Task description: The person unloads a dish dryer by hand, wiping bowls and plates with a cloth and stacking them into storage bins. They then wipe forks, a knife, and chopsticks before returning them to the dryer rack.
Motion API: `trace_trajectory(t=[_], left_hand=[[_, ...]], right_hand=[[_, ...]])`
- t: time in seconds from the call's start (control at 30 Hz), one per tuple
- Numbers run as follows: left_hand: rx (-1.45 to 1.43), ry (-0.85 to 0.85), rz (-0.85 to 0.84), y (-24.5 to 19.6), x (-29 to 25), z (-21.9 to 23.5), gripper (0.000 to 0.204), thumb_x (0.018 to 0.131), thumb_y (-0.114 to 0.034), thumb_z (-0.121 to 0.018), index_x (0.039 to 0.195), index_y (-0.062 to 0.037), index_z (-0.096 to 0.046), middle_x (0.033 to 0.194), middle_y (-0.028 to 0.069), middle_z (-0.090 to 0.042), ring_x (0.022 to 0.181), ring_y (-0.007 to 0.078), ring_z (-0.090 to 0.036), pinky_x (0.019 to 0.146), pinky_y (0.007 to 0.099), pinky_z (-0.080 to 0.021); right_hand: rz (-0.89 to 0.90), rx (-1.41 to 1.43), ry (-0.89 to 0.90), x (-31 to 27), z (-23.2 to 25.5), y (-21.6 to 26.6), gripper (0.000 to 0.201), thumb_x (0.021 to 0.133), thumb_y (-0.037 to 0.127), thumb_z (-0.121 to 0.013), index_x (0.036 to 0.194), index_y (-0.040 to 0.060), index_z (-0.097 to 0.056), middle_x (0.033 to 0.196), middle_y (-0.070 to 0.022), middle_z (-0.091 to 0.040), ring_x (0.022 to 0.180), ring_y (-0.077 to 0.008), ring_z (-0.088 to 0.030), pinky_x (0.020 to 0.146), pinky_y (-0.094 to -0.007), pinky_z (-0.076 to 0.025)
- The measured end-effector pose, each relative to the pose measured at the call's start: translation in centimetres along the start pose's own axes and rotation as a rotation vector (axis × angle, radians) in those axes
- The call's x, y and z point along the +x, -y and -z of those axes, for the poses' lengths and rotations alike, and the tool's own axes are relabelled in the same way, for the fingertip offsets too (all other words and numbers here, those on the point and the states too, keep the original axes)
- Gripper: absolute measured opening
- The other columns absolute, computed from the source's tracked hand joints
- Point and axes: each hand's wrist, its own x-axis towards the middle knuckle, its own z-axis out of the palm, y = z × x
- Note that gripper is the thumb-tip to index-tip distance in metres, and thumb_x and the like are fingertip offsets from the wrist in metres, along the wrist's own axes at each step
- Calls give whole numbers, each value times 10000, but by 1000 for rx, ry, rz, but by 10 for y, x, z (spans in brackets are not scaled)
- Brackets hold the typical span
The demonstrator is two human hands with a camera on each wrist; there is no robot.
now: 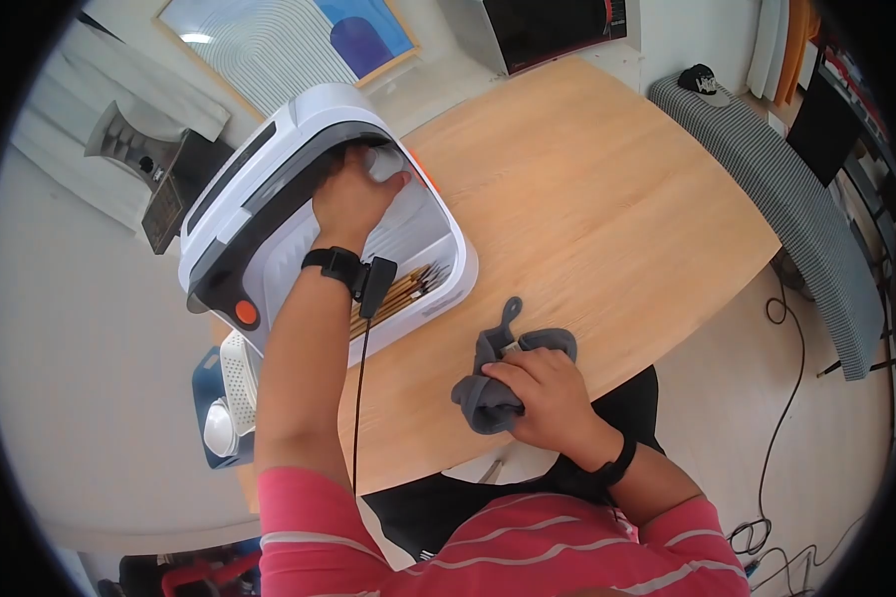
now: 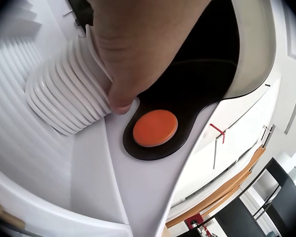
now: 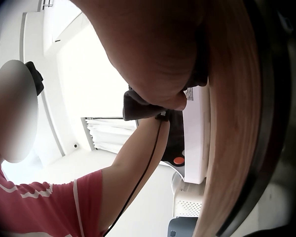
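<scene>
My left hand (image 1: pixel 356 204) reaches into a white storage box (image 1: pixel 465 269) with a dark see-through lid (image 1: pixel 209 279). Its thumb points out sideways in the head view, while the other fingers are hidden inside. A row of thin white curved edges (image 2: pixel 64 94), like dishes on their sides, appears beside the thumb in the left wrist view. I cannot tell what the hidden fingers hold. On the table, my right hand (image 1: pixel 553 398) grips a bunched grey cloth (image 1: pixel 490 403) with a hanging loop. Chopsticks (image 1: pixel 400 297) lie in the box's front compartment.
The wooden table (image 1: pixel 607 199) stretches away to the right of the box. A blue-grey basket (image 1: pixel 206 398) holding a white perforated basket (image 1: pixel 237 368) and white bowls (image 1: pixel 219 430) stands at the left. A microwave (image 1: pixel 548 35) is behind the table. A cable hangs from my left wrist.
</scene>
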Motion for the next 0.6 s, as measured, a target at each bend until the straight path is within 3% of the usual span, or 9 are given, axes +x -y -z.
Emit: trace_trajectory(t=[0.23,0.4,0.6], left_hand=[[56,-8,-15,-6,-3,-5,752,771,-505,-806,1372,-105,-597,1413,167,-597,1258,353,-613,1006,447,-530],[-106,3,-66,12,-8,-5,772,764,-436,-834,1407,-97,-574,1403,187,-591,1290,367,-586,1046,438,-501],[-182,61,-5,21,-23,3,740,773,-327,-842,1413,-79,-563,1399,226,-581,1279,394,-585,1052,436,-494]], right_hand=[[-4,15,3,0,-1,-1,687,572,38,-780,1243,137,-670,1108,-73,-648,953,-307,-629,806,-415,-475],[5,-8,-12,1,-2,1,669,570,27,-778,1224,126,-679,1089,-75,-657,947,-311,-636,804,-414,-475],[-25,-24,-39,1,-4,5,605,606,37,-785,1198,106,-681,1075,-95,-682,952,-325,-649,824,-436,-491]])
